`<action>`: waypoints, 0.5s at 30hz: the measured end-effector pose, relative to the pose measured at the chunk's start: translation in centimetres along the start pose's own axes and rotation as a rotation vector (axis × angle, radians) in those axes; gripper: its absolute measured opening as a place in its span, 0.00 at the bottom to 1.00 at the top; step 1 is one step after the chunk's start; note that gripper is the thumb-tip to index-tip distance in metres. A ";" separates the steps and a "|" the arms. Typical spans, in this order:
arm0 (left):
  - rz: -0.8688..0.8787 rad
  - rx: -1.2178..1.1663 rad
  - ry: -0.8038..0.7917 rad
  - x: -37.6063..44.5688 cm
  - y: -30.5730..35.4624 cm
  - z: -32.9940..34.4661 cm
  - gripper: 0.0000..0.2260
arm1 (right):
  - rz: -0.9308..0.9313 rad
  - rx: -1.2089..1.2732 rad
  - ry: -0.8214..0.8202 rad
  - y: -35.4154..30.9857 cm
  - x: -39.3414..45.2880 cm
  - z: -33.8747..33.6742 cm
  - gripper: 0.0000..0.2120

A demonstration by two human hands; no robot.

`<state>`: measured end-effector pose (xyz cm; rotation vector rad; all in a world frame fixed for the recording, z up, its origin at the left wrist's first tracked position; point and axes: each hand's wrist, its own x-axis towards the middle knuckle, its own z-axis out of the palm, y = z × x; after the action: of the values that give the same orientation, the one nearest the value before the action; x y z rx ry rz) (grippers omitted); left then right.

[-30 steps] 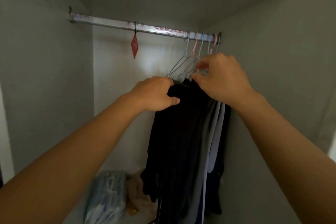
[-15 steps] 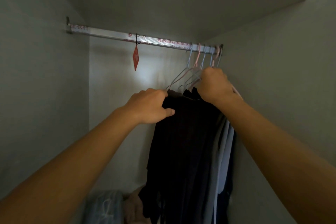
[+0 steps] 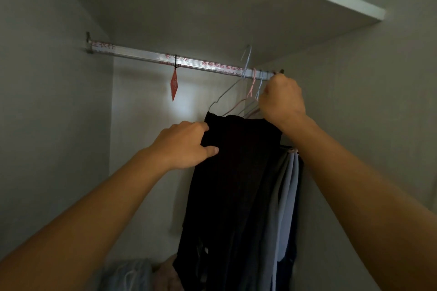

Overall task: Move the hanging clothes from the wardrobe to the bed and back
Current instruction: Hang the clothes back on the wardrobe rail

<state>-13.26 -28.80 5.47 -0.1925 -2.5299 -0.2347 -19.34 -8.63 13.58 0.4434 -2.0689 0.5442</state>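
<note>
Here, black garment (image 3: 236, 172) between hands.

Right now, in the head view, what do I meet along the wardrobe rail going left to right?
Rail bracket → red hanging tag → lifted wire hanger hook → pink hanger hook → right hand.

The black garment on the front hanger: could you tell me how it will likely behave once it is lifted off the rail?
The black garment hangs in long loose folds, so it will probably flop and swing. The left hand already bunches its edge, suggesting soft cloth. Its thin wire hanger may flex or tilt.
</note>
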 end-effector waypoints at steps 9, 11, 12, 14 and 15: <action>-0.052 -0.049 0.046 -0.8 1.4 0.7 0.27 | -0.025 0.057 0.017 2.7 -4.5 -1.9 0.21; -0.072 -0.078 0.060 -0.9 2.0 0.9 0.26 | -0.029 0.049 0.014 3.5 -5.7 -2.5 0.21; -0.081 -0.086 0.064 -0.9 2.3 1.1 0.26 | -0.023 0.042 0.008 4.1 -6.2 -2.8 0.20; -0.086 -0.101 0.072 -0.9 3.0 1.3 0.23 | -0.017 0.042 0.009 5.1 -7.3 -3.6 0.18; -0.082 -0.111 0.079 -0.9 3.3 1.5 0.21 | -0.023 0.047 0.013 5.6 -7.8 -4.0 0.17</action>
<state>-12.65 -25.34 4.16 -0.1208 -2.4504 -0.4073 -15.42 -0.99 7.71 0.4896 -2.0394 0.5819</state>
